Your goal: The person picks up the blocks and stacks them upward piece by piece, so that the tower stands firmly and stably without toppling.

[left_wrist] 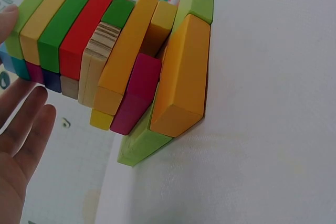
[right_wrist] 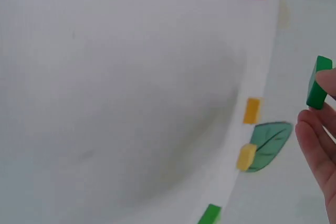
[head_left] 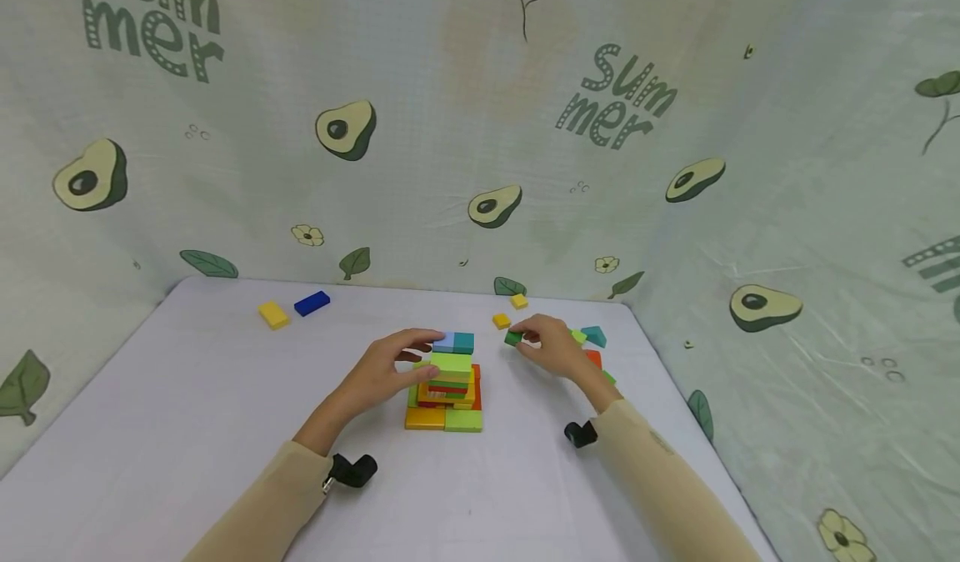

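A stack of coloured wooden blocks (head_left: 446,391) stands mid-table, with a light-blue and teal block (head_left: 454,343) at its top. My left hand (head_left: 423,353) rests against the stack's left side, index finger near the top block and thumb by a light-green layer. In the left wrist view the stack (left_wrist: 126,61) fills the frame and my straight fingers (left_wrist: 23,129) lie beside it. My right hand (head_left: 525,337) pinches a small dark green block (head_left: 513,338) just right of the stack; the right wrist view shows that block (right_wrist: 318,90) at my fingertips (right_wrist: 315,129).
Loose blocks lie around: a yellow one (head_left: 273,314) and a blue one (head_left: 312,303) at the back left, two small yellow ones (head_left: 501,320) (head_left: 519,301) behind my right hand, teal (head_left: 594,336) and orange (head_left: 594,358) ones by the table's right edge. Avocado-print cloth walls enclose the table.
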`<control>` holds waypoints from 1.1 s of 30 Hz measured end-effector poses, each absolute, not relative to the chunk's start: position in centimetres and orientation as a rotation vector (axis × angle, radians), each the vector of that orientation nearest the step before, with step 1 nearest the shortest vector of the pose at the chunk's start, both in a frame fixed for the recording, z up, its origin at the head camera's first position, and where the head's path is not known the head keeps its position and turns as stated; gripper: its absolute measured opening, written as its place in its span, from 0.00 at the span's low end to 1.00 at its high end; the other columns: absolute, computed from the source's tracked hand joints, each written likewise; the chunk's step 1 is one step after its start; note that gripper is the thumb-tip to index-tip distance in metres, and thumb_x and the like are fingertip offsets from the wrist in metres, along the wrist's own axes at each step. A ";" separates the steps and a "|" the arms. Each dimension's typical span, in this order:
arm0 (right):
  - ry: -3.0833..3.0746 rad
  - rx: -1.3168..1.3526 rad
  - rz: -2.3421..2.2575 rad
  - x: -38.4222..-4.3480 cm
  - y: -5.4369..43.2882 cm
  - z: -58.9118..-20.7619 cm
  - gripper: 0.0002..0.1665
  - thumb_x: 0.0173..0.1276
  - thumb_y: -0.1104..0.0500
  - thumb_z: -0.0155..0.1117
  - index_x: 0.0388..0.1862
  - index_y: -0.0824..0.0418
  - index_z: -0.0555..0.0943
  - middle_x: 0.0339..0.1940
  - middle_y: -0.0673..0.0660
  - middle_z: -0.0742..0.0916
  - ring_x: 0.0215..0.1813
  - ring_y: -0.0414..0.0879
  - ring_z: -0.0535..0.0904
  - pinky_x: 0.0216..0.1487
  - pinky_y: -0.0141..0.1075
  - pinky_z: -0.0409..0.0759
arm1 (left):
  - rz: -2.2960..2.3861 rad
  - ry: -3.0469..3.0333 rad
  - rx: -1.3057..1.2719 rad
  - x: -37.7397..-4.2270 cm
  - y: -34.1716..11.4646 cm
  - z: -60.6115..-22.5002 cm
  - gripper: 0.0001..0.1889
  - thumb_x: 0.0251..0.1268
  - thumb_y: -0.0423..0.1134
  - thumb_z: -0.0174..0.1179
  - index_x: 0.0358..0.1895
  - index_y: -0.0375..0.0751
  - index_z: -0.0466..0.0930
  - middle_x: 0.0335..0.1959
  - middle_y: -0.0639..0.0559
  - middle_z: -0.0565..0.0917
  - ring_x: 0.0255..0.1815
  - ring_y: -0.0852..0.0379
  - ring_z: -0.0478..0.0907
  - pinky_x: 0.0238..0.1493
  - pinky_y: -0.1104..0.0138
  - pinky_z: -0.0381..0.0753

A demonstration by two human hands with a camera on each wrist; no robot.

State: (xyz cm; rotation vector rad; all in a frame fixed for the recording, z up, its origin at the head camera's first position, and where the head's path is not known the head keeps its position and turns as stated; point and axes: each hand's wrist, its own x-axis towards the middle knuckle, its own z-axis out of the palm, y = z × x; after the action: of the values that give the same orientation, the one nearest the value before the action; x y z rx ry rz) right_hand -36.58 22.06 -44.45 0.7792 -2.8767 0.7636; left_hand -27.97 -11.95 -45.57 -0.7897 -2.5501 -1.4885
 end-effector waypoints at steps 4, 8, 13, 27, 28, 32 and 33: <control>-2.720 0.934 0.853 -33.7 21.0 -41.9 0.18 0.72 0.64 0.74 0.60 0.59 0.88 0.53 0.53 0.89 0.52 0.50 0.86 0.57 0.45 0.88 | -1.483 -2.556 -0.784 -28.0 -12.0 -45.6 0.29 0.70 0.52 0.72 0.72 0.58 0.78 0.70 0.53 0.81 0.66 0.45 0.81 0.66 0.50 0.83; -2.600 1.081 0.822 -30.8 19.4 -39.4 0.19 0.71 0.63 0.75 0.59 0.56 0.88 0.53 0.50 0.89 0.51 0.46 0.85 0.56 0.41 0.88 | -1.485 -2.557 -0.786 -28.0 -12.1 -45.6 0.29 0.71 0.52 0.71 0.73 0.59 0.78 0.70 0.53 0.81 0.66 0.47 0.81 0.66 0.50 0.83; -2.495 1.237 0.775 -28.8 17.4 -38.3 0.19 0.71 0.62 0.76 0.60 0.56 0.88 0.55 0.50 0.89 0.57 0.47 0.85 0.58 0.39 0.87 | -1.483 -2.555 -0.776 -28.1 -12.2 -45.7 0.29 0.70 0.52 0.72 0.73 0.58 0.78 0.69 0.53 0.81 0.65 0.48 0.82 0.66 0.50 0.83; -2.403 1.364 0.674 -28.3 15.8 -39.7 0.17 0.69 0.62 0.78 0.56 0.59 0.90 0.56 0.54 0.88 0.61 0.48 0.81 0.60 0.36 0.86 | -1.511 -2.548 -0.789 -28.2 -12.1 -45.8 0.29 0.70 0.52 0.72 0.73 0.58 0.78 0.70 0.54 0.81 0.64 0.50 0.82 0.66 0.52 0.83; -2.399 1.364 0.679 -28.4 15.8 -39.8 0.17 0.69 0.63 0.78 0.56 0.59 0.90 0.56 0.54 0.87 0.60 0.48 0.81 0.60 0.36 0.86 | -1.514 -2.549 -0.790 -28.2 -12.1 -45.8 0.29 0.70 0.52 0.72 0.73 0.58 0.78 0.70 0.54 0.81 0.64 0.49 0.82 0.66 0.52 0.83; -2.370 1.386 0.709 -28.6 15.7 -40.0 0.17 0.68 0.63 0.78 0.55 0.59 0.90 0.55 0.55 0.87 0.59 0.48 0.81 0.58 0.35 0.86 | -1.529 -2.548 -0.790 -28.3 -12.2 -45.9 0.29 0.70 0.52 0.72 0.73 0.58 0.78 0.69 0.53 0.81 0.64 0.47 0.82 0.67 0.49 0.82; -2.365 1.392 0.718 -28.6 15.7 -40.0 0.16 0.68 0.63 0.78 0.55 0.59 0.90 0.55 0.55 0.87 0.59 0.48 0.81 0.58 0.35 0.86 | -1.529 -2.547 -0.792 -28.2 -12.2 -45.9 0.29 0.70 0.51 0.72 0.73 0.58 0.78 0.69 0.53 0.81 0.64 0.46 0.82 0.67 0.49 0.82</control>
State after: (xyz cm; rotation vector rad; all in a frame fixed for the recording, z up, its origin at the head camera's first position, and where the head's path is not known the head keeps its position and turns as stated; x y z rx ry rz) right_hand -28.64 15.66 -40.00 1.3919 -2.3651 0.7182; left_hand -28.25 -12.21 -45.86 -0.7922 -2.5470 -1.5293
